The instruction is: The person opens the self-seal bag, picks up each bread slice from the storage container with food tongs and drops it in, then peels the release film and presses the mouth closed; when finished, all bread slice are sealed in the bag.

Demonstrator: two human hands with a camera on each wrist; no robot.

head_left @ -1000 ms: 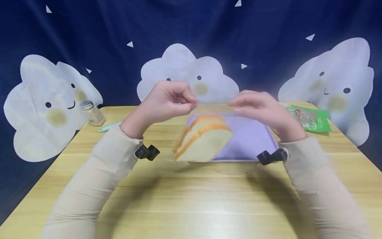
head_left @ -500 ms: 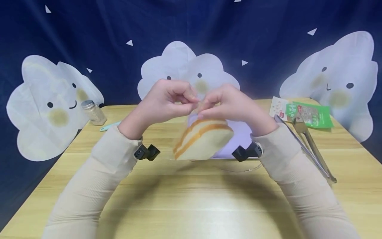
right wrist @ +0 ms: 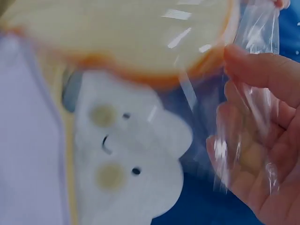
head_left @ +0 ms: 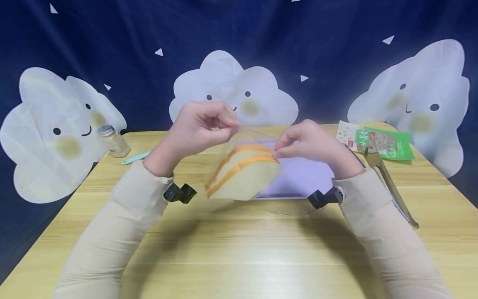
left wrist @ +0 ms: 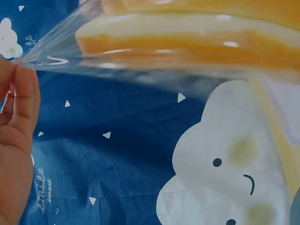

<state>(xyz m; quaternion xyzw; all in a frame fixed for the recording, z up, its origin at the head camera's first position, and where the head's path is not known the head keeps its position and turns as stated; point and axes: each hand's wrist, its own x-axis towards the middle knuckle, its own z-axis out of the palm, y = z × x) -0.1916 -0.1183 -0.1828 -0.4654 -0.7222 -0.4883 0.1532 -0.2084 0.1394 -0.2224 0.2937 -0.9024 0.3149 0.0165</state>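
Two slices of bread (head_left: pixel 248 178) hang tilted in a clear plastic bag (left wrist: pixel 56 49), held up in front of the lavender tray (head_left: pixel 308 176). My left hand (head_left: pixel 203 126) pinches the gathered plastic above the slices between thumb and fingertips. Lower and to its right, my right hand (head_left: pixel 308 141) pinches the bag at the upper right corner of the bread. In the right wrist view the thumb lies against the plastic beside the crust, and the other fingers show through a loose fold. The bread hides the tray's left part.
A lidded glass jar (head_left: pixel 113 142) and a turquoise handle (head_left: pixel 135 158) stand at the back left. Metal tongs (head_left: pixel 393 191), a green packet (head_left: pixel 401 145) and a white packet (head_left: pixel 344 133) lie right. A thin cord (head_left: pixel 295 214) lies before the tray.
The right hand first came left to the plastic beside the left hand. It has since moved right and down along the bag to the bread's corner. The left hand keeps its pinch.
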